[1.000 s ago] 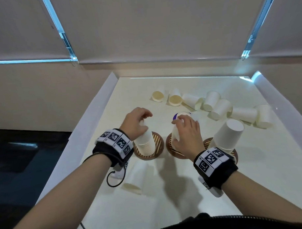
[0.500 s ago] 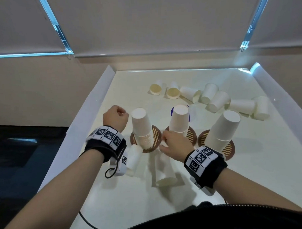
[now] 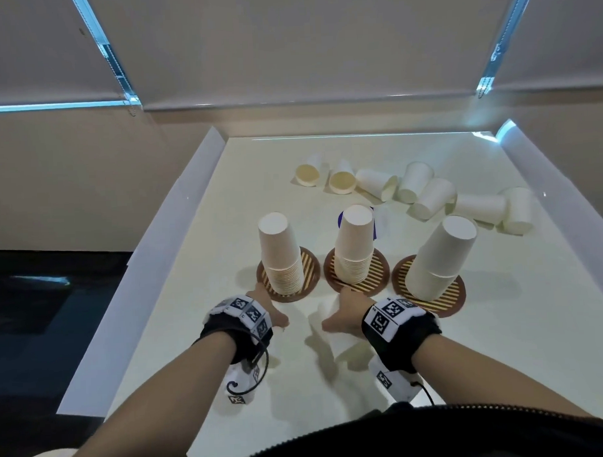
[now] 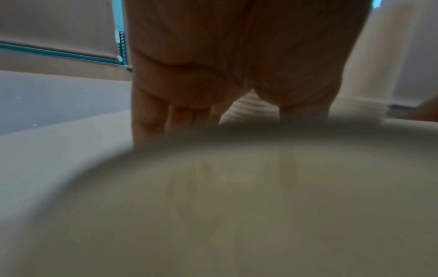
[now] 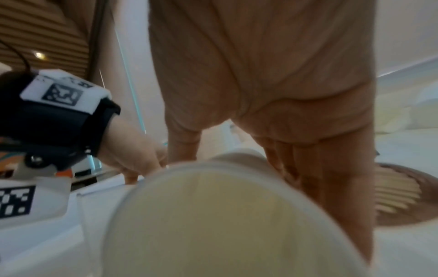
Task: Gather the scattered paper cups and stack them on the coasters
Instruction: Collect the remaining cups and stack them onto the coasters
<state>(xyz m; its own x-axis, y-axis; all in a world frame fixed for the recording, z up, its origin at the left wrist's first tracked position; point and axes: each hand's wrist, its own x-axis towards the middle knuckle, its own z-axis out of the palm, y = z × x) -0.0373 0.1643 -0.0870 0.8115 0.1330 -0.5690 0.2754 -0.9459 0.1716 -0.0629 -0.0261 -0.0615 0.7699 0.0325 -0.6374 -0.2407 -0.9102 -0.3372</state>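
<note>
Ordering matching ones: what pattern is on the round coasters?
Brown round coasters with yellow diagonal stripes, clearest in the head view.

Three cup stacks [image 3: 354, 250] stand just ahead of both hands [image 3: 344, 312]; bare table [image 3: 199, 273] lies open leftward; fallen cups [image 3: 425, 193] crowd beyond.

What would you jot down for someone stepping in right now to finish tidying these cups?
Left hand: on a lying cup near the table's front edge.
Right hand: on another lying cup.
Done: upside-down stacks stand on all three coasters: left stack, middle stack, and a shorter, leaning right stack.
Left: stack these two cups, then the row of loose cups lying at the back.
</note>
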